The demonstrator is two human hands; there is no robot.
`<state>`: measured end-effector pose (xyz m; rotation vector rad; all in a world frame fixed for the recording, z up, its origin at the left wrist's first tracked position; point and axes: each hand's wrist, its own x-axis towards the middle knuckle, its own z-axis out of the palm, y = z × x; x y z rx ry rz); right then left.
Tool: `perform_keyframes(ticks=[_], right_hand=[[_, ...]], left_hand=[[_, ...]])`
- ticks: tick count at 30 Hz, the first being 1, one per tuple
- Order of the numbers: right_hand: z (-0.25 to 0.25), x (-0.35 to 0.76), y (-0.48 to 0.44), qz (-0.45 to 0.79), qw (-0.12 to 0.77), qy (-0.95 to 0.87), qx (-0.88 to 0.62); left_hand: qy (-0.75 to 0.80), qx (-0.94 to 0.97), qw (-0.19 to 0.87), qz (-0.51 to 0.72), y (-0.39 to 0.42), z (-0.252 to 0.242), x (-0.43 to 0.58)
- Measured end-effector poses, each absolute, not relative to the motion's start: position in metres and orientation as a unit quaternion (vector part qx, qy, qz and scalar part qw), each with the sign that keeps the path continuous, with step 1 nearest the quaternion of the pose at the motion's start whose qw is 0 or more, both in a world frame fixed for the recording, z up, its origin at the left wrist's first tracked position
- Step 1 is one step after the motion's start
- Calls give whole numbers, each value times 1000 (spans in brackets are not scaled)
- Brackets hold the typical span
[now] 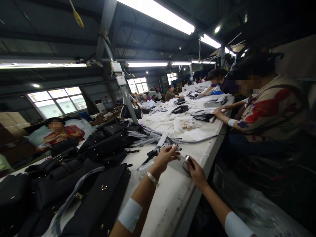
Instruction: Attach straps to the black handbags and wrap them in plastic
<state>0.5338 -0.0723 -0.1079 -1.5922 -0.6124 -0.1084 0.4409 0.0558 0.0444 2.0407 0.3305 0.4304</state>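
Note:
Over the near part of the white table [170, 187], my left hand [166, 158] pinches one end of a small translucent strip, seemingly plastic film [182, 159]. A bracelet circles that wrist. Just to the right, my right hand [197, 172] is closed on a small dark piece with a shiny metallic edge [189, 160]; its exact kind cannot be made out. The film runs between both hands. Crumpled clear plastic [145, 167] lies beside my left forearm. Beyond my hands is a bundle of grey-and-black straps [148, 136] with a white strip [162, 139] on it.
Black bags with gold-coloured fittings [98, 194] are piled along the left. A metal post [129, 105] rises at the table's far-left side. A co-worker in a flowered top [269, 108] sits at the right edge, hands on the table near a black item [203, 117]. Another person [59, 133] sits at left.

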Motion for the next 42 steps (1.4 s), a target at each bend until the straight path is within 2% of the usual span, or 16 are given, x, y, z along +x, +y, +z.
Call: perform_keyframes(ticks=[5,11,14,18,30,37,42], right_hand=[[-82,481,-114,-9,670,-251,-699],[-66,413,-154,196,596,-341,-700],[-79,393,-153,211,566,-363,-709],[-99,370,-133,197,567,-343,-723],[-87,329,-43,162,557,-388,-716],[-101,354,-36,266,606,-315,-680],[-88,357,-47,342,653,-276,-617]], left_hand=[[150,829,487,230,6,21,374],[114,894,389,193,-31,-26,312],[106,896,388,190,-32,-69,289],[103,857,432,264,-22,-108,262],[284,798,378,373,10,-88,215],[373,697,507,343,17,-77,209],[324,574,673,335,12,-78,217]])
